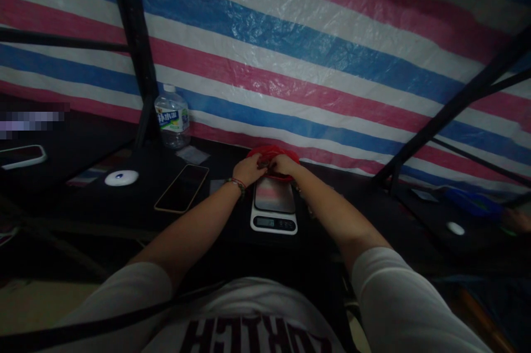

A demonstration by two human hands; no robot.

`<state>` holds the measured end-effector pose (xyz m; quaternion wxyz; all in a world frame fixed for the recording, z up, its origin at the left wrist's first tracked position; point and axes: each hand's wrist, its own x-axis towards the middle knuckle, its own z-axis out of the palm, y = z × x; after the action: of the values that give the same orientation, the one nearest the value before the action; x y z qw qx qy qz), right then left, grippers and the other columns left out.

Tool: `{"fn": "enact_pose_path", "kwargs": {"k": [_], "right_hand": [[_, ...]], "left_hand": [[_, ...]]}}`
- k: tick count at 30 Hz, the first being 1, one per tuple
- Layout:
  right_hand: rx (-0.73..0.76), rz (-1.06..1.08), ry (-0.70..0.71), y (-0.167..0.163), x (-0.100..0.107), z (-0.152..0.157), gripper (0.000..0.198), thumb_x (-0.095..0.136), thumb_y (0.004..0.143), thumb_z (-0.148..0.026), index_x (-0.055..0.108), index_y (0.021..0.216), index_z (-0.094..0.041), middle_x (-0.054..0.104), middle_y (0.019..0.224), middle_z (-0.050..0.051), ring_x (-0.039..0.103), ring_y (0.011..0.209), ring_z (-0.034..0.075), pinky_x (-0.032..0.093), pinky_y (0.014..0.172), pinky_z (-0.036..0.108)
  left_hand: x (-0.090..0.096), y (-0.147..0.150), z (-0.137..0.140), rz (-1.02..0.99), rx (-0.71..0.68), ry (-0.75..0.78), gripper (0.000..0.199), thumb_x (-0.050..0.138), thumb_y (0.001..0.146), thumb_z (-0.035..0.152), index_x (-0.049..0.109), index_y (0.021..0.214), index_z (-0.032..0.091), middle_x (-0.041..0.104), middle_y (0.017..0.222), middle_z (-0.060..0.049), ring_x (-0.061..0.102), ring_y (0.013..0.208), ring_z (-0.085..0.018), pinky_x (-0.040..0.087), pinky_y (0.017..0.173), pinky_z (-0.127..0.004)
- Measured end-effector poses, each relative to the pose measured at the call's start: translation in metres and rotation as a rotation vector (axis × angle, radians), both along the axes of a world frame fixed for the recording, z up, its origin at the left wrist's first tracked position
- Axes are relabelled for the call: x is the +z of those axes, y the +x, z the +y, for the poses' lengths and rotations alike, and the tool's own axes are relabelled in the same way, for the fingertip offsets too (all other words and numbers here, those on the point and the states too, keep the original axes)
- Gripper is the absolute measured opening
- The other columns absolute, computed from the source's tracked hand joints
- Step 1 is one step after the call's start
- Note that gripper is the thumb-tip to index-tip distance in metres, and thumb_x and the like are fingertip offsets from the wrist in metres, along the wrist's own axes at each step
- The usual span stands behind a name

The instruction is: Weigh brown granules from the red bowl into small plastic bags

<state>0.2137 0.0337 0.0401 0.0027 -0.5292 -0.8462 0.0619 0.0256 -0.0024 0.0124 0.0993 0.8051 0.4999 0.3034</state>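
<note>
A red bowl or basket (pixel 271 149) sits behind a white kitchen scale (pixel 274 213) on the black tabletop. Both my hands reach into it, side by side. My left hand (pixel 250 169), with a beaded bracelet and a red string at the wrist, has its fingers curled inward over small dark contents. Close beside it, my right hand (pixel 285 165) is bent down with the fingertips pinched together. What the fingers of either hand hold is too dark and small to make out. The scale's plate is bare, and its display is lit, though the digits are hard to read.
Left of the scale lies a phone (pixel 181 188), with a white oval device (pixel 121 177) farther left. A clear plastic bottle (pixel 172 118) stands behind, a small clear bag (pixel 193 155) beside it. At far right, another person's hand (pixel 516 220) is near a blue tray (pixel 473 202).
</note>
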Motion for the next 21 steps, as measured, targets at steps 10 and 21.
{"fn": "enact_pose_path", "kwargs": {"k": [10,21], "right_hand": [[-0.11,0.589,0.02,-0.008,0.014,0.005,0.026,0.058,0.078,-0.017,0.072,0.099,-0.012,0.073,0.092,0.007,0.065,0.075,0.013,0.049,0.068,0.019],[0.011,0.594,-0.003,-0.011,0.007,0.01,0.023,0.06,0.074,-0.012,0.073,0.093,-0.014,0.073,0.092,0.006,0.067,0.08,0.014,0.051,0.075,0.022]], "left_hand": [[-0.001,0.005,0.005,0.106,-0.009,-0.039,0.038,0.058,0.081,0.045,0.063,0.112,0.023,0.07,0.105,-0.007,0.066,0.094,-0.023,0.048,0.076,-0.028],[-0.003,0.006,0.008,0.085,0.009,-0.032,0.038,0.057,0.082,0.044,0.063,0.112,0.022,0.07,0.107,-0.008,0.066,0.095,-0.024,0.049,0.077,-0.029]]}}
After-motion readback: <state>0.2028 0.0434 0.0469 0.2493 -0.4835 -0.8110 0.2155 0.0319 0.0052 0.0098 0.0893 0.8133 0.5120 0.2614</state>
